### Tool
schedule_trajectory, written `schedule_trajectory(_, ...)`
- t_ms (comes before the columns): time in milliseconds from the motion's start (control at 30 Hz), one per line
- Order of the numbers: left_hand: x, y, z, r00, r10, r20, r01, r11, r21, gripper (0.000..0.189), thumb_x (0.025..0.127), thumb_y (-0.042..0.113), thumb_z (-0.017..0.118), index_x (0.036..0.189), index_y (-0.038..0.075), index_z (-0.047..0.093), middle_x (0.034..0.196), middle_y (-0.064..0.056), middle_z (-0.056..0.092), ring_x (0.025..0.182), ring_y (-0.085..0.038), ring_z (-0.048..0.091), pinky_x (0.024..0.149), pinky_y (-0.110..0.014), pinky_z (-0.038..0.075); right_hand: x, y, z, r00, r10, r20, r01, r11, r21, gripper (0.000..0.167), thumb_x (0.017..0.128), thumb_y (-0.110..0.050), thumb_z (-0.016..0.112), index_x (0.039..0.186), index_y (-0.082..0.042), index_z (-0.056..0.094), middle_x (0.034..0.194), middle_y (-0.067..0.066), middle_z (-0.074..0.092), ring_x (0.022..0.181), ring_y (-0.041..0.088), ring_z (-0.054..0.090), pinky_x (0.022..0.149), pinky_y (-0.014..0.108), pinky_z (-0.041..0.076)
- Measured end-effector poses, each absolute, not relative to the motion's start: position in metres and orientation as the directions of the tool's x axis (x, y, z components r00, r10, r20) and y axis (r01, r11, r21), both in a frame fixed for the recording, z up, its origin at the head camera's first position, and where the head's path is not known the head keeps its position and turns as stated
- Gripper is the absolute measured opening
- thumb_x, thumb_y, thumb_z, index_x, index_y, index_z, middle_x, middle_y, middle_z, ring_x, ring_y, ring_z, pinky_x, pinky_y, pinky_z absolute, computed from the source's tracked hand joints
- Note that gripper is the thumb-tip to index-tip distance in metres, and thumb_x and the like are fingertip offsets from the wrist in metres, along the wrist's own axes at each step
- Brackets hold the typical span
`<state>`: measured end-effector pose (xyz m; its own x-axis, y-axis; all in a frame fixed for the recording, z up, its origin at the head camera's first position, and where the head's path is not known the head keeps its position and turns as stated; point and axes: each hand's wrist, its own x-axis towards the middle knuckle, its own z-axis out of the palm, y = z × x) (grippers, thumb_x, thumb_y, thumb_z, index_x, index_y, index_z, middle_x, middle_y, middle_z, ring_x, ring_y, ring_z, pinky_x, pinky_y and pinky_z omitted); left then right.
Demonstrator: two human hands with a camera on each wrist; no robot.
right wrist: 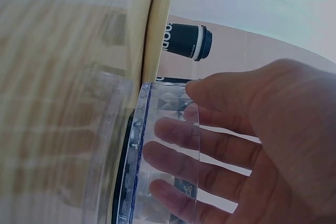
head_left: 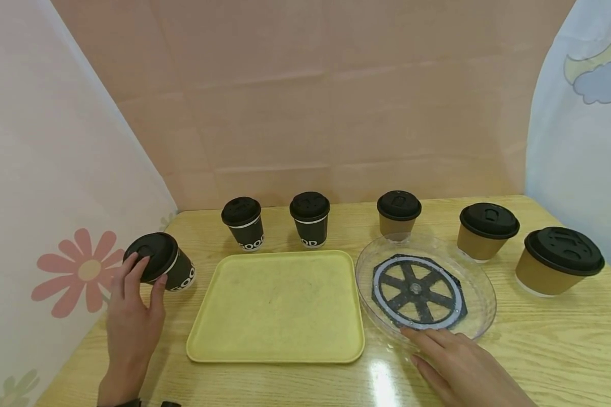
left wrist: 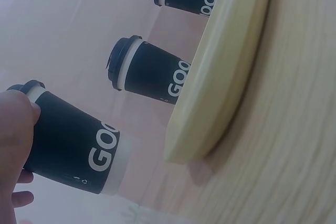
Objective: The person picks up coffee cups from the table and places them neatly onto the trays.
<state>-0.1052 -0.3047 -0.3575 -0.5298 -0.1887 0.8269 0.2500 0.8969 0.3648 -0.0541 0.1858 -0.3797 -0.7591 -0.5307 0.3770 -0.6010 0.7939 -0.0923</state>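
On the left, my left hand (head_left: 134, 319) grips a black paper cup (head_left: 182, 272) near its black lid, thumb on one side and fingers on the other. Close up in the left wrist view, this cup (left wrist: 73, 142) shows white lettering and a pale base band. Whether its base touches the table, I cannot tell. My right hand (head_left: 463, 362) holds the near rim of a clear round dish (head_left: 481, 316). In the right wrist view its fingers show through the dish's faceted wall (right wrist: 170, 95), with the thumb at the rim. Inside the dish lies a black spoked wheel shape with a pale ring (head_left: 414, 288).
A yellow rectangular tray (head_left: 277, 308) lies between the hands. Behind it stand two more lidded black cups (head_left: 249, 232) (head_left: 313, 229). Three brown cups with black lids (head_left: 397, 223) (head_left: 481, 243) (head_left: 545, 277) stand behind and right of the dish. Curtains enclose the table.
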Motion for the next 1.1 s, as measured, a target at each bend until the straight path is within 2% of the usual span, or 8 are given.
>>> schedule_trajectory(267,-0.102,-0.301,-0.354,-0.565,-0.177,0.806,0.239,0.9,0.365,0.051,0.089,0.006,0.069,0.136,0.002,0.051,0.145,-0.019,0.047,0.13,-0.046,0.047,0.09,-0.064,0.043,-0.054,0.185,-0.38,-0.766,-0.523,0.374,-0.593,0.799,-0.095,0.048,0.076,-0.026,0.082,0.121,-0.021,0.066,0.103,-0.012,0.071,0.085,0.008,0.068,0.066,0.028,0.056)
schedule_trajectory(367,-0.103,-0.299,-0.355,-0.528,-0.173,0.831,0.263,0.897,0.354,0.051,0.086,0.003,0.071,0.134,0.001,0.054,0.142,-0.02,0.05,0.126,-0.047,0.05,0.089,-0.063,0.043,-0.054,0.186,-0.38,-0.77,-0.524,0.364,-0.591,0.8,-0.1,0.047,0.077,-0.027,0.081,0.121,-0.021,0.066,0.103,-0.012,0.071,0.085,0.007,0.068,0.066,0.028,0.056)
schedule_trajectory(433,-0.104,-0.298,-0.357,-0.502,-0.169,0.849,0.276,0.899,0.342,0.051,0.084,0.002,0.073,0.132,0.001,0.055,0.14,-0.02,0.052,0.124,-0.047,0.052,0.092,-0.058,0.044,-0.054,0.186,-0.38,-0.772,-0.524,0.36,-0.59,0.801,-0.099,0.047,0.077,-0.027,0.081,0.122,-0.021,0.066,0.103,-0.012,0.071,0.085,0.008,0.068,0.066,0.028,0.056)
schedule_trajectory(533,-0.106,-0.296,-0.358,-0.467,-0.159,0.87,0.293,0.901,0.321,0.053,0.08,-0.001,0.075,0.13,0.001,0.058,0.137,-0.02,0.055,0.12,-0.047,0.054,0.103,-0.04,0.045,-0.054,0.186,-0.381,-0.762,-0.526,0.377,-0.595,0.799,-0.089,0.048,0.076,-0.027,0.082,0.121,-0.021,0.066,0.103,-0.012,0.072,0.085,0.008,0.068,0.066,0.028,0.056)
schedule_trajectory(633,-0.107,-0.295,-0.359,-0.453,-0.152,0.878,0.301,0.901,0.312,0.053,0.078,-0.003,0.076,0.128,0.0,0.058,0.135,-0.021,0.056,0.119,-0.046,0.055,0.108,-0.019,0.039,-0.054,0.186,-0.381,-0.749,-0.528,0.4,-0.602,0.794,-0.08,0.05,0.075,-0.026,0.083,0.121,-0.021,0.066,0.103,-0.012,0.072,0.085,0.008,0.068,0.066,0.029,0.056)
schedule_trajectory(700,-0.106,-0.294,-0.358,-0.447,-0.143,0.883,0.314,0.899,0.305,0.053,0.078,-0.003,0.076,0.128,-0.001,0.058,0.135,-0.022,0.056,0.119,-0.046,0.055,0.108,-0.01,0.034,-0.054,0.186,-0.381,-0.746,-0.531,0.403,-0.606,0.791,-0.08,0.05,0.075,-0.025,0.083,0.121,-0.021,0.066,0.103,-0.012,0.072,0.085,0.008,0.068,0.066,0.028,0.056)
schedule_trajectory(867,-0.105,-0.291,-0.357,-0.436,-0.091,0.895,0.363,0.893,0.267,0.046,0.086,0.007,0.073,0.128,-0.003,0.058,0.135,-0.024,0.056,0.12,-0.046,0.054,0.106,-0.002,0.028,-0.055,0.186,-0.381,-0.754,-0.534,0.383,-0.603,0.794,-0.082,0.049,0.076,-0.027,0.082,0.121,-0.021,0.066,0.104,-0.012,0.072,0.086,0.008,0.068,0.067,0.029,0.057)
schedule_trajectory(1100,-0.106,-0.289,-0.359,-0.419,-0.038,0.907,0.402,0.888,0.223,0.046,0.094,0.026,0.065,0.127,-0.006,0.057,0.135,-0.025,0.055,0.117,-0.046,0.056,0.104,-0.001,0.029,-0.055,0.186,-0.38,-0.767,-0.531,0.359,-0.595,0.799,-0.089,0.047,0.078,-0.028,0.081,0.122,-0.021,0.066,0.106,-0.012,0.071,0.088,0.009,0.068,0.069,0.03,0.057)
